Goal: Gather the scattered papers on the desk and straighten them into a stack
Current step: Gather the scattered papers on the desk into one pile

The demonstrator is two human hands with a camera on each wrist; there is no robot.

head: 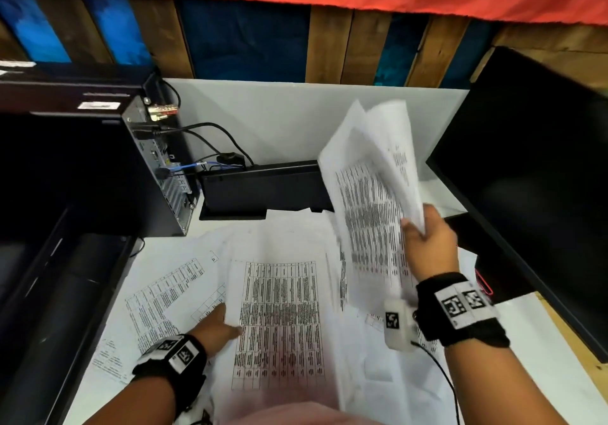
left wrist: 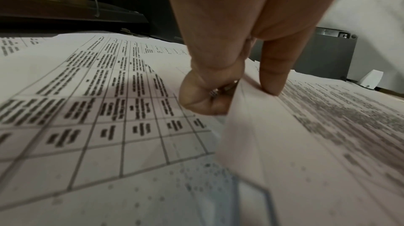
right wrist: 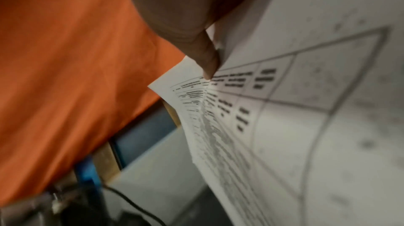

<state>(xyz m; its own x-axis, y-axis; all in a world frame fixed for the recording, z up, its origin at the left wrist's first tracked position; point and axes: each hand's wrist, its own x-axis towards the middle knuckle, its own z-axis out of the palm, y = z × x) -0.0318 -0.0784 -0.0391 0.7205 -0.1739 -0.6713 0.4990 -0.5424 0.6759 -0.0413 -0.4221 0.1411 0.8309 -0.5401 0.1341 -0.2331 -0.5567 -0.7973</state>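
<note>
Papers (head: 276, 319) lay scattered over the desk (head: 279, 115) in the head view, just in front of the keyboard (head: 263, 187); the right hand (head: 427, 243) clamped a raised sheaf (head: 368, 194) above them. Left wrist view: the left hand (left wrist: 218, 74) pinched one sheet's edge (left wrist: 240, 126). Right wrist view: the thumb (right wrist: 207, 60) pressed the sheaf.
</note>
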